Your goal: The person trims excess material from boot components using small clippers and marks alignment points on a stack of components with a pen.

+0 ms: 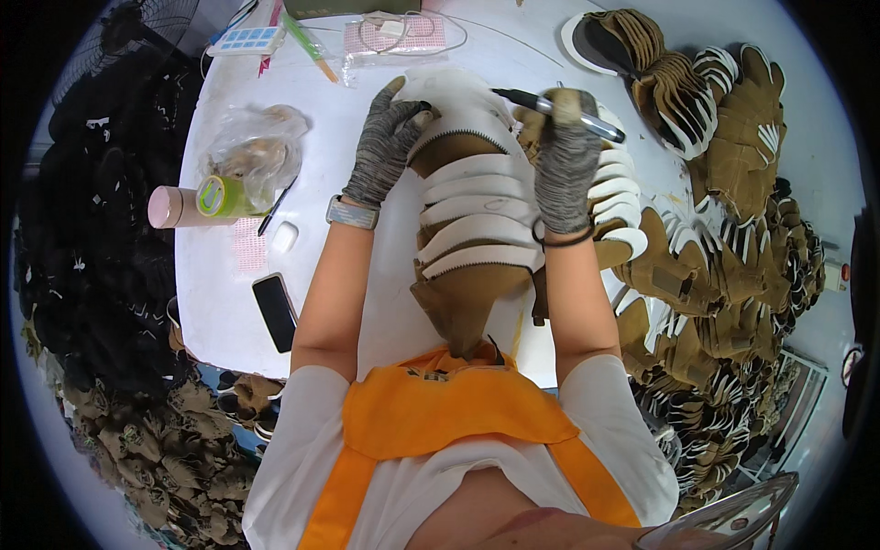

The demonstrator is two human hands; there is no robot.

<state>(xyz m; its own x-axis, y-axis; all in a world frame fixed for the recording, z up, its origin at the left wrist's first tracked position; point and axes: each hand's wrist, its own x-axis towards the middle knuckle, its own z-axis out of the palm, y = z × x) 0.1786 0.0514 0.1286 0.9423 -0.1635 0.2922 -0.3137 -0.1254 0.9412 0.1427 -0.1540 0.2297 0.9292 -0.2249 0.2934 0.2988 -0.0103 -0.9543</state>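
A row of overlapping brown suede pieces with white rims and toothed edges, which look like shoe uppers (477, 266), runs down the table in front of me. My left hand (390, 142), in a grey knit glove, grips the left edge of the farthest white-rimmed shoe upper (458, 96). Its fingers are bent at the rim, partly hidden. In my gloved right hand (566, 156) is a black and silver marker pen (527, 100), its dark tip pointing left over that piece's right side. More white-rimmed brown pieces (616, 188) lie just right of my right hand.
On the white table (321, 257) at left are a phone (274, 312), a white case (285, 237), a pen (276, 207), a pink bottle (174, 207), a green-lidded container (218, 196) and a plastic bag (257, 147). Brown uppers (742, 137) heap at right; black pieces (101, 211) pile at left.
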